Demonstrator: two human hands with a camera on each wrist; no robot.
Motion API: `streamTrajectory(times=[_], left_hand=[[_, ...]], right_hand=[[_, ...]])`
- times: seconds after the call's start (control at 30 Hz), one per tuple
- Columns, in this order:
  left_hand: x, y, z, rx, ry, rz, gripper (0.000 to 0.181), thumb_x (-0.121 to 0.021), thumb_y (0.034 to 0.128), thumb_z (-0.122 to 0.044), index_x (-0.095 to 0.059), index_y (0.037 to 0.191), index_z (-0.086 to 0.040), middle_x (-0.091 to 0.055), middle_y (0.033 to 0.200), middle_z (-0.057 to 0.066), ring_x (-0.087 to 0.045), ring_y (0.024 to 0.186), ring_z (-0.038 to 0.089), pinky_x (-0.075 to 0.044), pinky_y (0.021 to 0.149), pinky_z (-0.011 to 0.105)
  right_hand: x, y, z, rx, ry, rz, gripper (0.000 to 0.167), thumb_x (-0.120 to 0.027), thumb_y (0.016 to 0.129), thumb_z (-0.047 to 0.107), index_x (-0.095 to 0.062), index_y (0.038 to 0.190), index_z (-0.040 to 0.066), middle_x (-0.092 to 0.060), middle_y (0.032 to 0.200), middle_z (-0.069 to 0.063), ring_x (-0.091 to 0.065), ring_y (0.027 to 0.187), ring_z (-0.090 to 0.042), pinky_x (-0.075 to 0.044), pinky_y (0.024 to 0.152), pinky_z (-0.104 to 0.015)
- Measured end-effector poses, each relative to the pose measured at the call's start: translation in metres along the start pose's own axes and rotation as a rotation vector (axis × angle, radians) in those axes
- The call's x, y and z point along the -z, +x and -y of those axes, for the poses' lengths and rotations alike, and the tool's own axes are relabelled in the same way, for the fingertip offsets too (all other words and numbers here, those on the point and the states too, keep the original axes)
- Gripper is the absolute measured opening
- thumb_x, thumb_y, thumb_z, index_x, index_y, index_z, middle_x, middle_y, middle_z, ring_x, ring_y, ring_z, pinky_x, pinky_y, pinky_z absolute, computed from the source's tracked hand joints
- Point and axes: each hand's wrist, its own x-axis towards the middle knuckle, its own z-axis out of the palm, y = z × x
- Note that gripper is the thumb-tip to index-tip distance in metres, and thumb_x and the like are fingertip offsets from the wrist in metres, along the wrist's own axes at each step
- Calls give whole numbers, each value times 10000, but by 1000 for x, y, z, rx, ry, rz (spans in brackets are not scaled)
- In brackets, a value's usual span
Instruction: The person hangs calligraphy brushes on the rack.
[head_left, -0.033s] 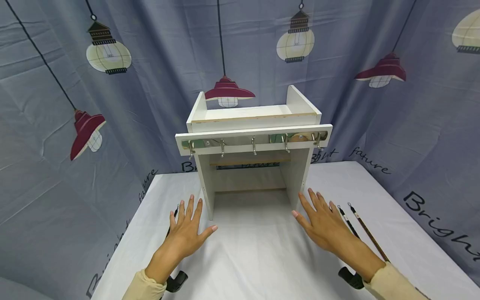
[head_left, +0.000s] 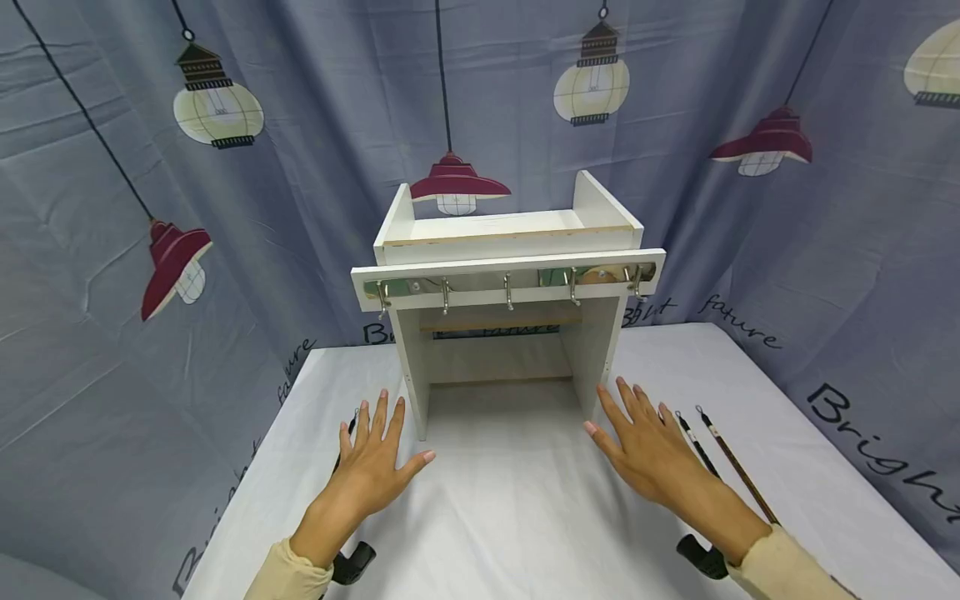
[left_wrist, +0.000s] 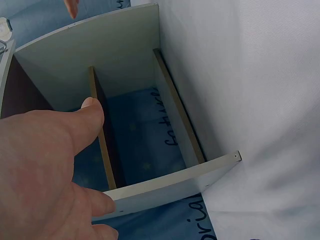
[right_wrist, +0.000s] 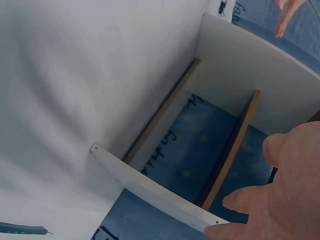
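A white wooden shelf rack (head_left: 510,245) stands at the middle of the table, with an open top tray and a hook rail (head_left: 472,265) across its front carrying several metal hooks. My left hand (head_left: 367,471) is held near the rack's left side panel, fingers spread and holding nothing. Near the right panel, my right hand (head_left: 648,450) has its fingers extended, also with nothing in it. Both wrist views show the rack's inner crossbars beyond the left hand (left_wrist: 45,165) and the right hand (right_wrist: 285,190). Whether any fingertip touches the panels I cannot tell.
Two thin brushes with hanging loops, one brown (head_left: 738,467) and one dark (head_left: 697,446), lie right of my right hand. Another dark looped stick (head_left: 352,422) is partly hidden by my left hand. A lamp-printed curtain (head_left: 300,208) hangs behind the white-covered table (head_left: 510,517).
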Motion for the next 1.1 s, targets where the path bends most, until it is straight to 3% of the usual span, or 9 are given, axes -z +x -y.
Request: streamTrajectory(times=[0.27, 0.43, 0.6, 0.9, 1.1], left_hand=[[1, 2, 3, 4, 4, -3, 944, -600, 1036, -570, -159, 1692, -55, 5, 1761, 212, 31, 1600, 506, 3, 1222, 781], [2, 7, 7, 5, -23, -9, 953, -601, 1042, -556, -126, 1692, -45, 0, 1759, 212, -3, 1603, 491, -51, 1245, 751], [5, 13, 11, 5, -84, -43, 944, -621, 1047, -508, -131, 1684, -13, -52, 1751, 235, -73, 1601, 496, -111, 1262, 715], [12, 32, 11, -28, -224, -186, 800, -629, 1075, -359, -242, 1645, 47, -266, 1697, 276, -289, 1560, 464, -297, 1237, 648], [12, 45, 15, -6, -304, -205, 713, -593, 1096, -298, -272, 1633, 43, -332, 1655, 299, -334, 1532, 480, -338, 1218, 641]], right_hand=[[0, -1, -1, -6, 2, -4, 780, -353, 1110, 613, -252, 1683, 94, -137, 1728, -282, -147, 1562, -562, -123, 1203, -792], [2, -5, -6, -5, -15, -56, 792, -370, 1111, 603, -311, 1650, 26, -242, 1665, -362, -254, 1506, -603, -251, 1178, -769], [5, -11, -13, -32, 7, -100, 794, -384, 1112, 591, -345, 1623, -15, -318, 1618, -381, -337, 1464, -596, -331, 1146, -748], [4, -19, -29, -79, -9, -134, 782, -423, 1106, 580, -410, 1577, -45, -450, 1516, -386, -457, 1366, -588, -390, 1049, -782], [7, -25, -41, -114, 10, -125, 802, -440, 1097, 593, -418, 1557, -64, -509, 1439, -392, -509, 1296, -582, -434, 1003, -759]])
